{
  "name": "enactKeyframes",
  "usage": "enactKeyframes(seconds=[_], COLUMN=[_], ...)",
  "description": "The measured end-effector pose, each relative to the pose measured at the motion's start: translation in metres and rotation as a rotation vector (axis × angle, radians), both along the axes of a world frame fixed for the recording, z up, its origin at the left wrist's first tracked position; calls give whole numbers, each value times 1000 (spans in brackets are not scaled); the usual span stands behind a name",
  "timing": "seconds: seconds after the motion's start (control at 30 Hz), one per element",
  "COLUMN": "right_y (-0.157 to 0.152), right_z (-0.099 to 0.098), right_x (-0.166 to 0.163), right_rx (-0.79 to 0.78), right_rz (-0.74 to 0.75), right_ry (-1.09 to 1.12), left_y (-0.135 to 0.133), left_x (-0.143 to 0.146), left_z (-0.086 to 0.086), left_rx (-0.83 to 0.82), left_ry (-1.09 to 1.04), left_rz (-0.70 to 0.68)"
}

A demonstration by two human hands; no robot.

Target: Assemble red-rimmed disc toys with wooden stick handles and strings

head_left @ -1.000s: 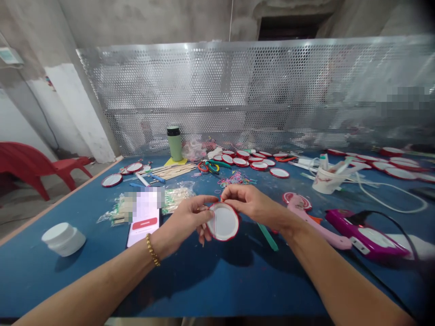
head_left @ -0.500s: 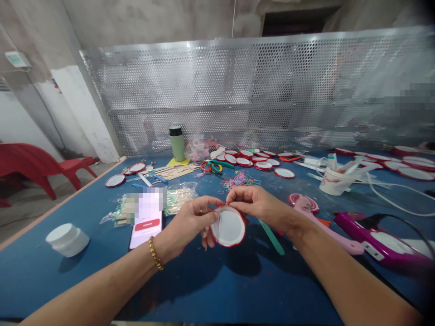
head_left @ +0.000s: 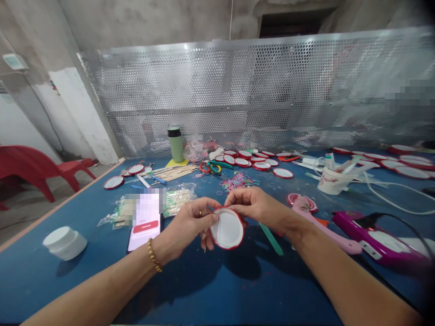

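Note:
Between my hands, a round white disc with a red rim (head_left: 229, 229) is held up above the blue table, its white face toward me. My left hand (head_left: 198, 222) grips it at the left edge, thumb on the face and other fingers behind. At the top of the rim, my right hand (head_left: 247, 202) pinches with thumb and forefinger; anything small in that pinch is hidden. A thin line runs down the left part of the disc's face. A green flat strip (head_left: 272, 239) lies below my right wrist, and colourful small bands (head_left: 238, 182) are heaped behind my hands.
Several red-rimmed discs (head_left: 283, 173) lie at the back. To the left are a white jar (head_left: 65, 243), a phone (head_left: 144, 228) and bagged sticks (head_left: 178, 199). A paper cup (head_left: 333, 181), pink handled tool (head_left: 326, 233) and purple device (head_left: 377, 244) stand right. A perforated metal screen (head_left: 224, 90) rises behind.
The disc has tilted slightly and sits a touch lower. My right fingers have shifted slightly left along its top rim. The whole view has moved a little.

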State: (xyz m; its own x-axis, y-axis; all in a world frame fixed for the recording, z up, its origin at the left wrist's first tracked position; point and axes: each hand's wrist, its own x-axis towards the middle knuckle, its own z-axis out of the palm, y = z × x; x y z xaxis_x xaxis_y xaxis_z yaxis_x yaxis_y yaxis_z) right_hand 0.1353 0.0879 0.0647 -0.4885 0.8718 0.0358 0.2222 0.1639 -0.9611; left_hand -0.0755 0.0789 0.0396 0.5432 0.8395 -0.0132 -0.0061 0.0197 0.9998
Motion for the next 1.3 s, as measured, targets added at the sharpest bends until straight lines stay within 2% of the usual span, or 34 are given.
enactKeyframes(seconds=[0.17,0.37,0.47,0.6,0.7,0.93,1.07,1.3], right_y=[-2,-1,-1,2,3,2,0,1], right_z=[2,3,5,4,0,-1,-2,-7], right_x=[3,3,2,4,4,-4,-7,-9], right_rx=[65,-128,-147,-43,53,85,63,100], right_rz=[-43,32,-4,-193,-272,-242,-173,-185], right_ry=[43,310,454,312,160,39,74,64], left_y=[-1,2,6,7,5,1,2,3], left_x=[0,-1,-2,-2,-1,-2,-3,-2], left_z=[1,1,-1,-3,-2,1,-1,-4], left_rx=[21,82,84,83,91,25,-13,-43], left_ry=[17,63,74,63,76,7,-28,-67], left_rz=[-23,39,68,50,30,-30,-40,-37])
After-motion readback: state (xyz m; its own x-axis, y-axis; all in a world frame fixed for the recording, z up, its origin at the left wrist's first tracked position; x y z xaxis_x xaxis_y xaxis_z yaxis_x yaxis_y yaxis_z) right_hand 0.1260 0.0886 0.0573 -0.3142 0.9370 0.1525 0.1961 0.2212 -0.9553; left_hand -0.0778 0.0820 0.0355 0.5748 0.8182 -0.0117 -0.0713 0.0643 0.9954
